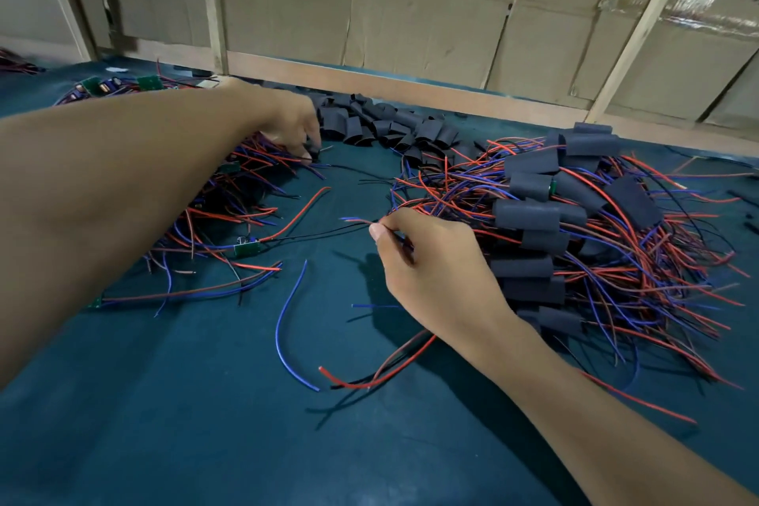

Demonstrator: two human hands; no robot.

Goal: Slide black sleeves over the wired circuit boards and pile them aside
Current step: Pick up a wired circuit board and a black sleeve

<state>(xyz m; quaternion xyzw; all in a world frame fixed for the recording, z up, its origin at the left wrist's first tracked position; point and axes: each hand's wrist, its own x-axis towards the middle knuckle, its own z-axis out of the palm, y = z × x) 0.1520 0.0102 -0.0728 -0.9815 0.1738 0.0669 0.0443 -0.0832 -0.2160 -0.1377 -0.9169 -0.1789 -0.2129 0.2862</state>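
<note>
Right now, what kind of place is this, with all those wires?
Probably a small electronics assembly workshop. A green-covered workbench holds a heap of empty black sleeves, bare wired circuit boards, and a pile of sleeved ones. Cardboard boxes stand stacked behind.

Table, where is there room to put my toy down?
The green mat is bare near you, between the two forearms. Left is crowded with unsleeved boards, right with the sleeved pile, the back with loose black sleeves.
</note>
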